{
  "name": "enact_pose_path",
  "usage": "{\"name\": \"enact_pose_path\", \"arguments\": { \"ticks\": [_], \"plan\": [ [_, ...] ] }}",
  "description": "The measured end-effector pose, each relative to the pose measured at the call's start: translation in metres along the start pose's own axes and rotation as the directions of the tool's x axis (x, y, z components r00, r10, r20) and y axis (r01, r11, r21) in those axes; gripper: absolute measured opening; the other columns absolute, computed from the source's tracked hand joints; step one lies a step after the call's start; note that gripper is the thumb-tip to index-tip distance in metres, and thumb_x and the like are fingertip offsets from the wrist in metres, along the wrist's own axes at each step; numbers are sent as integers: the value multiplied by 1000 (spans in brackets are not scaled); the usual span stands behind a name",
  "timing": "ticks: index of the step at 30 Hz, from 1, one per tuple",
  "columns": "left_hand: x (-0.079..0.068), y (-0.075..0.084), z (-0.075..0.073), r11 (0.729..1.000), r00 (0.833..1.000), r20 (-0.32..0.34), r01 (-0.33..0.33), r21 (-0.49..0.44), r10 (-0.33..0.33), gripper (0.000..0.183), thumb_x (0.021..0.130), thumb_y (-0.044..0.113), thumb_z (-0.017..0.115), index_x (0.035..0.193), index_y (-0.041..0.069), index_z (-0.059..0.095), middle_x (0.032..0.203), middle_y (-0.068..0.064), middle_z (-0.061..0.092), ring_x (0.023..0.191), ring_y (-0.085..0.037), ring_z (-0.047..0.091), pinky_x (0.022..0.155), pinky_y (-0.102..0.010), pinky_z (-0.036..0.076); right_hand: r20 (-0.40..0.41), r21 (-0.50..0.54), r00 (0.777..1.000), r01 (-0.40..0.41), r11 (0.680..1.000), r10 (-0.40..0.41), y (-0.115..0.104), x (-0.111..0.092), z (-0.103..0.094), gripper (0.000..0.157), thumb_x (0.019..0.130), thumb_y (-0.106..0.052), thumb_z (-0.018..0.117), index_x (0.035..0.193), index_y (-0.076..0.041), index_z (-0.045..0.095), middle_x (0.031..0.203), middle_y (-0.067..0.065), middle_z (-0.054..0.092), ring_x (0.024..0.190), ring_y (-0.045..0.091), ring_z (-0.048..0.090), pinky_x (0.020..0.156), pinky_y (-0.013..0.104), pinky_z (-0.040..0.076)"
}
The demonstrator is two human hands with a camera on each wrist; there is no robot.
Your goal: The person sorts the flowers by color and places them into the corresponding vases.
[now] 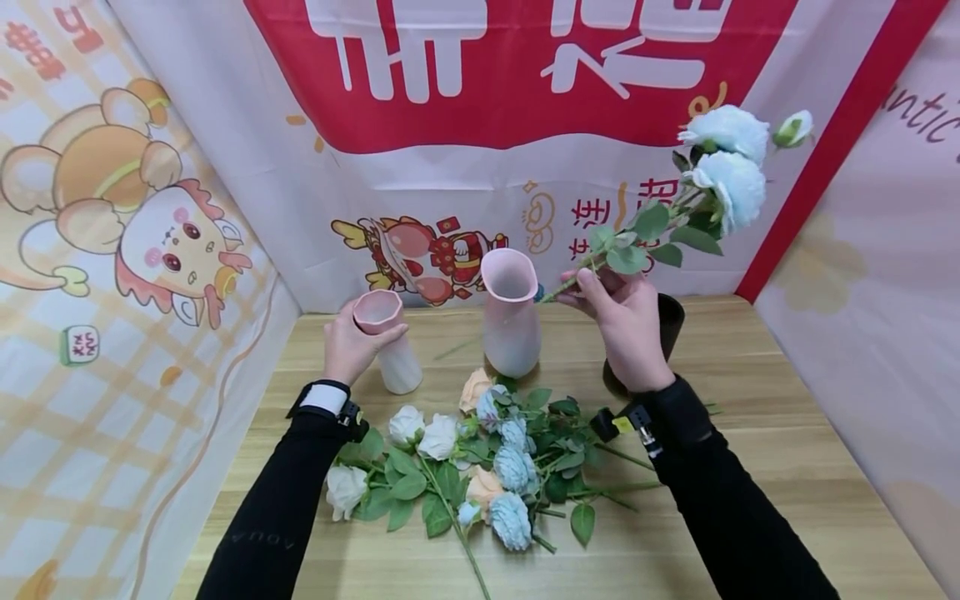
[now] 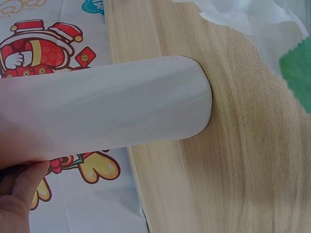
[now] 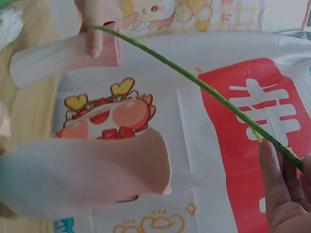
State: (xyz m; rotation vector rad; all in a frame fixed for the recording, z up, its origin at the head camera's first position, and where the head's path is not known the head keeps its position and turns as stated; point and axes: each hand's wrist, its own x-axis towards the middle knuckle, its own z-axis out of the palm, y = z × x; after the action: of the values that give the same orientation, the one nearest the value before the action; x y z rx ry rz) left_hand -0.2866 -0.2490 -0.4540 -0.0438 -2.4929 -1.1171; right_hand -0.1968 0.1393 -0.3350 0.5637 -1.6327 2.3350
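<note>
My left hand (image 1: 347,343) grips a slim pink-and-white vase (image 1: 400,367) near its faceted rim; its pale lower body fills the left wrist view, the base over the wood. My right hand (image 1: 633,329) pinches the green stem (image 3: 209,90) of a light blue artificial flower (image 1: 731,187), blooms and a bud leaning up to the right. The stem's lower end points left, toward a taller pink-and-white vase (image 1: 512,333) with a wavy mouth that stands between the hands. Behind the right hand is a dark vase (image 1: 671,319), partly hidden.
A pile of artificial flowers lies in front of the vases: white roses (image 1: 438,437), pale blue blooms (image 1: 514,468) and peach ones (image 1: 484,487), with leaves (image 1: 437,512) and stems. The wooden table (image 1: 750,508) meets printed cloth walls (image 1: 420,183) at the back and sides.
</note>
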Motion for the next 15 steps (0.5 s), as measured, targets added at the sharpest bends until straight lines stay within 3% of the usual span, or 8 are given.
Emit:
{"name": "enact_pose_path", "arguments": {
  "ticks": [6,15],
  "plan": [
    [-1,0,0,1000,1000,-3,4,-6,-4,92,62,61,86,132,8,59,119,-13,65,109,-31,59,88,-49,49,-2,93,1000,-16,996,16,2,15,14,33,100,-7,56,132,0,48,122,33,53,112,39,56,97,47,46],
    [0,-1,0,1000,1000,0,6,-3,-6,91,63,60,86,132,8,59,119,-13,65,109,-32,56,91,-50,44,-67,129,994,-79,988,89,12,39,29,32,98,-7,58,129,-2,52,120,30,58,110,37,60,94,43,49]
  ]
}}
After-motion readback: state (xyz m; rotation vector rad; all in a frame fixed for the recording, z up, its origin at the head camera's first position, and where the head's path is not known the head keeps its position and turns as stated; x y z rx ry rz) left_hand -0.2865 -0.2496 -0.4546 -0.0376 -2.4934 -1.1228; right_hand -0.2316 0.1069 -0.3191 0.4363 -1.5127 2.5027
